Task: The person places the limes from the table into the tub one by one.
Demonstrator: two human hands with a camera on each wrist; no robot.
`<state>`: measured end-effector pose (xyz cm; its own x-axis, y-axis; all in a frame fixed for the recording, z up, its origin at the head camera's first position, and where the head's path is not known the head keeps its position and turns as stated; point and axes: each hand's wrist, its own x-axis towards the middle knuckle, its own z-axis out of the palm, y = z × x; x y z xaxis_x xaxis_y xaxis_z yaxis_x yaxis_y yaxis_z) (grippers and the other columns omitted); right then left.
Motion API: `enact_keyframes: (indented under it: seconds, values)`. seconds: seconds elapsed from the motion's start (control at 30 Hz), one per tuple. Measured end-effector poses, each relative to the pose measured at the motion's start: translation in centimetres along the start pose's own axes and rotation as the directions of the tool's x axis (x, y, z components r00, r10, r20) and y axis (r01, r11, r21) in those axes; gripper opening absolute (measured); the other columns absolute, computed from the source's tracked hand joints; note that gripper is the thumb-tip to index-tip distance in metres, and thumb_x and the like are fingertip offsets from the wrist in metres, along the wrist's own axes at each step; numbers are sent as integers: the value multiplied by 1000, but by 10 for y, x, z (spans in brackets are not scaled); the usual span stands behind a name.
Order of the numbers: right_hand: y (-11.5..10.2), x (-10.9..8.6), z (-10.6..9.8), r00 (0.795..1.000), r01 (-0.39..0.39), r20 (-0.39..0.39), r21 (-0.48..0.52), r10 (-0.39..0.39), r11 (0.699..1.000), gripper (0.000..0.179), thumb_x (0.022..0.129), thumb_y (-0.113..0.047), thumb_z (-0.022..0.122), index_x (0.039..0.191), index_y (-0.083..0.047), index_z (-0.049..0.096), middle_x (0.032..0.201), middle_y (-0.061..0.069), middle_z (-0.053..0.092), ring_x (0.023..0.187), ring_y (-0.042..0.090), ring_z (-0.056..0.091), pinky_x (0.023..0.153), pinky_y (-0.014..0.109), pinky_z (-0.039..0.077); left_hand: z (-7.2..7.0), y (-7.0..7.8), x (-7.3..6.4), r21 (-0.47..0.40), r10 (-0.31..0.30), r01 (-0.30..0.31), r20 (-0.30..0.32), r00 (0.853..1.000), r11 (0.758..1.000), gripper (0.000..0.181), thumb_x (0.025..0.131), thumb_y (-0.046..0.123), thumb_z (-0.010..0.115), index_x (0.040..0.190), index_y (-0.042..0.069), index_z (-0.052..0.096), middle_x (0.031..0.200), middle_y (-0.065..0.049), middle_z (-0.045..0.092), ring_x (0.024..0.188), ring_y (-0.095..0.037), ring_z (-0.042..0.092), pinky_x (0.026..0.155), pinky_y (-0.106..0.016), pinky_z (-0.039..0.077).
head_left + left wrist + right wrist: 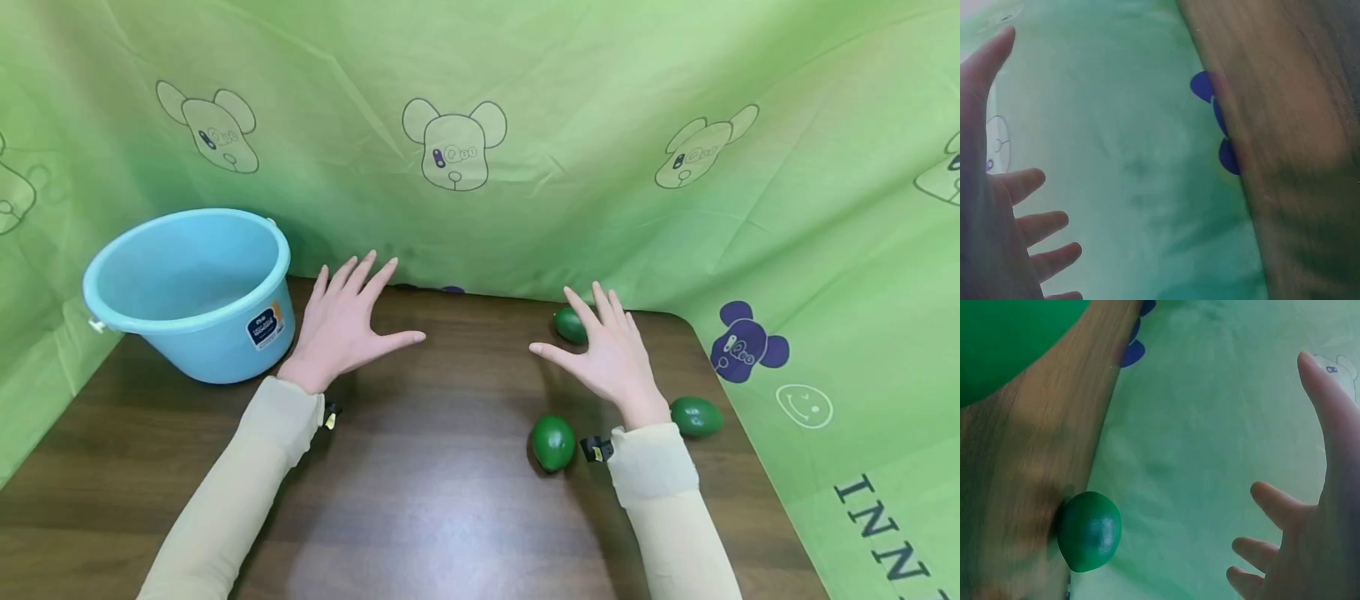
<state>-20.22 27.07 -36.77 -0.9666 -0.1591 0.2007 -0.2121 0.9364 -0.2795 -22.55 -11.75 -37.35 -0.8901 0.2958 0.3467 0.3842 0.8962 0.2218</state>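
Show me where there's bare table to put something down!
A big bare patch of table lies between the left sleeve and the near green fruit. Another is left of that sleeve, in front of the bucket. It's crowded around the right hand and right sleeve, with the far fruit and side fruit close too.

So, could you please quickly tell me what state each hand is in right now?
Left hand: open, spread, holding nothing.
Right hand: open, spread, holding nothing.
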Motion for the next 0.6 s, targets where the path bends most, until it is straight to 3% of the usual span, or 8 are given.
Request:
enact_keyframes:
  seconds: [0.3,0.6]
  values:
    - [0,-8,-5,1000,-3,0,41,3,999,101,82,-80,62,163,-30,26,169,12,9,154,33,2,118,62,8,-11,-1,-8,-31,10,-13,-93,996,999,109,78,92,48,162,24,32,164,-11,29,150,-33,23,121,-52,4]
    - [6,-14,-2,1000,-14,-5,75,15,997,101,82,-79,63,163,-33,25,170,3,7,155,27,1,114,69,16,-21,-4,-16,-28,54,-60,-175,983,998,103,81,84,58,159,20,38,161,-12,36,147,-34,30,122,-51,7]
